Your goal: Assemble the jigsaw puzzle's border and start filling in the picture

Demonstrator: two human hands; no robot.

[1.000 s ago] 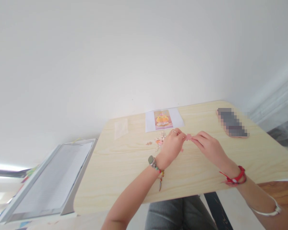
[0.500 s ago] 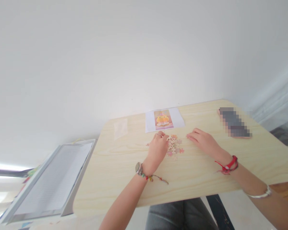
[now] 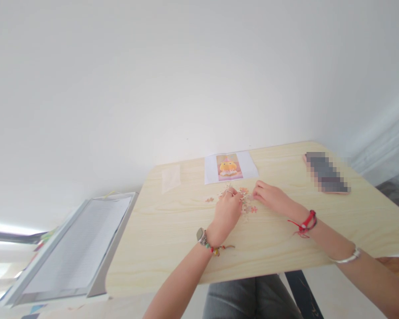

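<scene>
Small pink, cream and orange jigsaw puzzle pieces [image 3: 253, 209] lie in a loose pile on the wooden table [image 3: 173, 248]. My left hand [image 3: 228, 209], wearing a ring and watch, bends over the pile's left side with its fingers curled in and covers some pieces. From the right, my right hand [image 3: 273, 197] reaches the pile's edge, thumb and fingers pinched together. Whatever is between the fingertips of either hand is too small to make out. A few loose pieces [image 3: 209, 200] sit to the left of my left hand.
Behind the pile lies a paper sheet [image 3: 211, 170] with a printed orange cartoon picture [image 3: 229, 168]. A clear plastic bag [image 3: 170, 178] is at the back left, a blurred phone [image 3: 327, 173] at the right. Left of the table stands a grey-framed rack with paper [image 3: 80, 243].
My right hand has moved left to the pile and its fingers have pinched together. My left hand has shifted slightly right and down over the pieces. The view has moved slightly.
</scene>
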